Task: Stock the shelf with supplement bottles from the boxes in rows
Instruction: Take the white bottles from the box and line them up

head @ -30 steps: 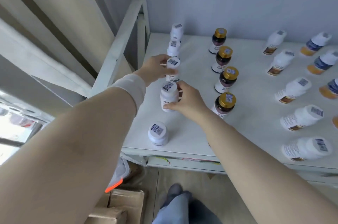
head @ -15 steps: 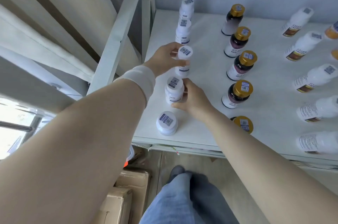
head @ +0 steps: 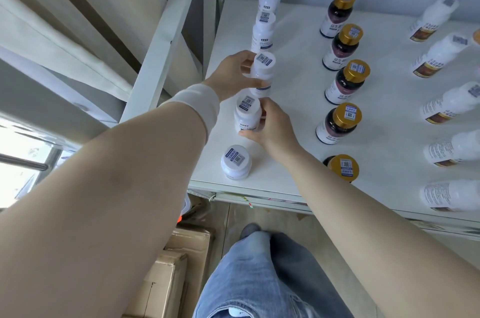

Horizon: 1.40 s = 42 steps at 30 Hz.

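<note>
A row of white supplement bottles runs front to back along the left side of the white shelf (head: 293, 151). My left hand (head: 235, 74) grips the third white bottle (head: 262, 68) from the back, fingers wrapped round its body. My right hand (head: 270, 128) holds the bottle just in front (head: 246, 116), thumb at its base. Another white bottle (head: 235, 162) stands free near the front edge. Two more white bottles (head: 265, 29) stand behind, toward the wall.
A row of dark bottles with gold caps (head: 342, 121) stands to the right, then a row of white bottles with brown labels (head: 446, 107). A white shelf post (head: 161, 39) rises at the left. Cardboard boxes (head: 171, 273) sit on the floor below, beside my jeans leg (head: 259, 278).
The view has shifted down and closer to the shelf. Both hands have stayed on the same two white bottles in the left row, with only slight adjustment.
</note>
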Tool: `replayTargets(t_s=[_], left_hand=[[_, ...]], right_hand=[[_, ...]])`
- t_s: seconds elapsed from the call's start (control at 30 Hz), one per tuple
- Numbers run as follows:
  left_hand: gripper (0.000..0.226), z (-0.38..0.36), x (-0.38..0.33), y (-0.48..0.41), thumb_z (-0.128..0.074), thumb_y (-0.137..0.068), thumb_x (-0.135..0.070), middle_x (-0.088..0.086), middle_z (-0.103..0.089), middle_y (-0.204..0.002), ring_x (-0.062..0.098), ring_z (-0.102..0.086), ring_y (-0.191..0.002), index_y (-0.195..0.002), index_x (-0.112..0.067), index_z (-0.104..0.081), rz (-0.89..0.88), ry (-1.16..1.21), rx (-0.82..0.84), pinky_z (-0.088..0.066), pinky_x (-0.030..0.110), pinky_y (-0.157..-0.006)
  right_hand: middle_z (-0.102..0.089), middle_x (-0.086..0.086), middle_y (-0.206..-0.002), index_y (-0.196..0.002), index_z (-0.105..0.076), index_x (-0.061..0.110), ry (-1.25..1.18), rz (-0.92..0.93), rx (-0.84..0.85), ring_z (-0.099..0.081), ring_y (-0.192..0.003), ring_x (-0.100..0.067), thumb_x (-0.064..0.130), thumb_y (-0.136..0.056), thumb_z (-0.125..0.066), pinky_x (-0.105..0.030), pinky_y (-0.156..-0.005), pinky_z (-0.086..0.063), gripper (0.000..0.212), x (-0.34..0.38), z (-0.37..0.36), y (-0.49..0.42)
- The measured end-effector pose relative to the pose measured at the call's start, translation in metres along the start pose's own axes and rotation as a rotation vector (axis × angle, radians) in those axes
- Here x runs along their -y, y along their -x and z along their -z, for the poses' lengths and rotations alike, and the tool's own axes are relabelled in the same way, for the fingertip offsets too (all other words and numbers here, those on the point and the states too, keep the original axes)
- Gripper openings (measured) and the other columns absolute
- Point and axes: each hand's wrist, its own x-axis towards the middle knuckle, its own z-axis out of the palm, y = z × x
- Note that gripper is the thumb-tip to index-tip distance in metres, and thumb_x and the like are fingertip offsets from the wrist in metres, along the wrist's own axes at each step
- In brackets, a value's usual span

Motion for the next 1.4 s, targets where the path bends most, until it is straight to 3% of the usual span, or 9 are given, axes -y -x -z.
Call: replayTargets(t_s=[0.37, 0.47, 0.57, 0.63, 0.73, 0.87, 1.1, 1.27, 1.4], left_hand=[[0.053, 0.008, 0.005, 0.002, -0.077, -0.075, -0.01, -0.003, -0.058, -0.107, 0.013, -0.054, -0.101, -0.122, -0.01, -0.054, 0.051, -0.016, -0.051, -0.042, 0.022, -0.093], [0.052, 0.008, 0.005, 0.002, -0.077, -0.075, -0.011, -0.004, -0.057, -0.107, 0.012, -0.054, -0.1, -0.122, -0.01, -0.053, 0.051, -0.032, -0.056, -0.04, 0.019, -0.09], [0.054, 0.011, 0.003, 0.0, -0.078, -0.074, -0.015, -0.005, -0.056, -0.109, 0.012, -0.053, -0.1, -0.121, -0.011, -0.051, 0.055, -0.105, -0.032, -0.042, 0.022, -0.092], [0.061, 0.013, 0.0, -0.002, -0.079, -0.074, -0.015, 0.0, -0.057, -0.117, 0.013, -0.054, -0.105, -0.126, -0.012, -0.047, 0.065, -0.121, -0.004, -0.042, 0.024, -0.098], [0.079, 0.018, -0.004, -0.002, -0.079, -0.072, -0.016, 0.006, -0.049, -0.139, 0.017, -0.048, -0.126, -0.139, -0.014, -0.037, 0.09, -0.147, -0.025, -0.036, 0.024, -0.102], [0.073, 0.038, -0.027, -0.001, -0.077, -0.076, -0.026, 0.0, -0.045, -0.144, 0.016, -0.043, -0.133, -0.139, -0.019, -0.041, 0.027, -0.427, -0.091, -0.033, 0.028, -0.109], [0.059, 0.041, -0.127, 0.007, -0.067, -0.083, -0.031, -0.005, -0.045, -0.142, 0.022, -0.044, -0.129, -0.136, -0.027, -0.042, -0.114, -0.758, -0.204, -0.035, 0.033, -0.102], [0.05, -0.006, -0.155, 0.001, -0.06, -0.086, -0.025, 0.001, -0.049, -0.134, 0.027, -0.048, -0.123, -0.133, -0.025, -0.043, -0.052, -1.154, -0.082, -0.039, 0.039, -0.097], [0.052, -0.045, -0.155, -0.006, -0.059, -0.088, -0.023, 0.005, -0.052, -0.131, 0.031, -0.049, -0.122, -0.137, -0.022, -0.04, -0.038, -1.397, -0.006, -0.042, 0.039, -0.094]], right_hand=[[-0.061, -0.01, -0.111, -0.109, -0.053, 0.007, 0.017, 0.004, 0.023, -0.059, -0.1, -0.027, 0.013, -0.064, -0.081, -0.037, -0.087, -0.048, 0.053, -0.004, 0.004, -0.002], [-0.059, -0.01, -0.113, -0.111, -0.053, 0.007, 0.035, 0.012, 0.033, -0.059, -0.101, -0.026, 0.013, -0.066, -0.08, -0.031, -0.085, -0.046, 0.053, -0.004, 0.005, -0.002], [-0.056, -0.009, -0.115, -0.113, -0.051, 0.006, 0.085, 0.008, 0.065, -0.055, -0.102, -0.023, 0.015, -0.067, -0.079, -0.02, -0.076, -0.035, 0.054, -0.005, 0.005, -0.003], [-0.053, -0.009, -0.119, -0.118, -0.049, 0.006, 0.131, -0.001, 0.116, -0.053, -0.108, -0.022, 0.017, -0.066, -0.08, -0.019, -0.075, -0.031, 0.061, -0.003, 0.008, -0.006], [-0.042, -0.01, -0.134, -0.137, -0.033, 0.008, 0.165, -0.006, 0.187, -0.044, -0.124, -0.023, 0.019, -0.067, -0.081, -0.022, -0.09, -0.033, 0.086, 0.007, 0.021, -0.005], [-0.035, -0.012, -0.14, -0.143, -0.023, 0.01, 0.348, 0.063, 0.19, -0.038, -0.129, -0.026, 0.025, -0.073, -0.077, -0.031, -0.101, -0.033, 0.089, 0.031, 0.068, 0.003], [-0.039, -0.016, -0.136, -0.135, -0.037, 0.01, 0.622, 0.178, -0.012, -0.039, -0.127, -0.031, 0.022, -0.075, -0.074, -0.039, -0.1, -0.038, 0.072, 0.044, 0.179, -0.014], [-0.041, -0.02, -0.129, -0.132, -0.04, 0.002, 1.193, 0.168, -0.017, -0.039, -0.121, -0.038, 0.015, -0.077, -0.072, -0.046, -0.091, -0.042, 0.065, 0.017, 0.248, -0.026], [-0.042, -0.018, -0.128, -0.133, -0.04, 0.004, 1.307, 0.15, 0.006, -0.039, -0.122, -0.035, 0.008, -0.08, -0.066, -0.043, -0.09, -0.043, 0.059, -0.013, 0.267, -0.025]])
